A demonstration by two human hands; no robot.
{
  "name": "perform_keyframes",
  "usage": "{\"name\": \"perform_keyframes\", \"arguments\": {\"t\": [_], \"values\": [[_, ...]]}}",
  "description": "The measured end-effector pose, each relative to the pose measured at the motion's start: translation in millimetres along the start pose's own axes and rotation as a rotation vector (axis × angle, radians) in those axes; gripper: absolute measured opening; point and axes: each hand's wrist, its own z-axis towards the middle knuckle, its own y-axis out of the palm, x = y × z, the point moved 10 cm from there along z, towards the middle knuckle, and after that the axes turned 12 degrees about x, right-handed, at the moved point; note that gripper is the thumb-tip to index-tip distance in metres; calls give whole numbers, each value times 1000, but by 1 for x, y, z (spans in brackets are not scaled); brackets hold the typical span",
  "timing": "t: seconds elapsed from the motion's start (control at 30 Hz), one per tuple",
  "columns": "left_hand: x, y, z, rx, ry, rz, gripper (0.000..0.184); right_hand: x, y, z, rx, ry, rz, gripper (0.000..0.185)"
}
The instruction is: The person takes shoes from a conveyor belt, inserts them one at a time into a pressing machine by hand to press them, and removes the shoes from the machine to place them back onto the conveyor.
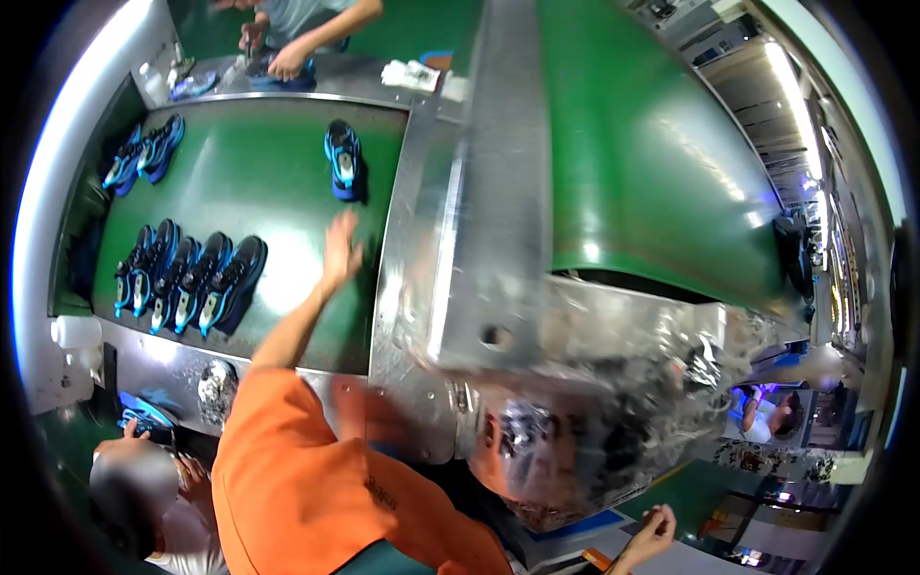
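My left hand (340, 251) is stretched out over the green conveyor belt (220, 182), its fingers extended and holding nothing. Just beyond the fingertips stands a single black and blue sports shoe (342, 158), with a small gap between them. To the left on the belt is a row of several matching shoes (192, 278), and a pair of shoes (144, 153) sits farther back. Low at the right, away from the belt, my right hand (654, 533) has its fingers curled closed. What it holds, if anything, cannot be made out.
A metal beam (498, 192) stands right of the belt, with a second green belt (642, 144) beyond. Clear plastic bags (623, 412) are heaped below it. Across the far ledge a person's hands (287, 62) work on a shoe. Another person (144, 489) is at lower left.
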Motion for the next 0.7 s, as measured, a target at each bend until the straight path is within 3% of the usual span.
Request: {"name": "perform_keyframes", "arguments": {"t": [0.03,0.07,0.1,0.13,0.2,0.27,0.3,0.33,0.4,0.53,0.63,0.67,0.7], "values": [[32,-11,-85,-116,-199,-156,58,-71,19,-9,-60,-160,100,14],[98,-51,-98,-160,-295,-293,52,-135,29,-18,-115,-323,186,13],[116,-57,-149,-209,-356,-340,52,-186,26,-29,-115,-510,337,12],[177,-88,-156,-314,-552,-459,46,-214,13,-36,-119,-672,410,13],[266,-119,-184,-454,-726,-536,38,-281,-15,-59,-394,-726,1005,13],[346,-150,-195,-462,-698,-675,32,-290,-54,-59,-466,-625,1553,19],[384,-164,-195,-412,-653,-776,28,-295,-74,-52,-596,-657,1559,16],[411,-173,-197,-408,-639,-772,28,-297,-93,-47,-726,-691,1561,26],[483,-204,-183,-297,-298,-843,25,-284,-127,-32,-732,-676,1718,24],[589,-234,-185,-165,-63,-851,23,-238,-191,-2,-769,-662,2048,22],[644,-224,-208,-133,20,-881,24,-202,-223,24,-827,-716,2058,24],[658,-214,-218,-180,-72,-950,24,-190,-233,30,-869,-749,2067,24],[672,-210,-227,-165,-32,-939,24,-178,-242,40,-867,-745,2063,24]]}}
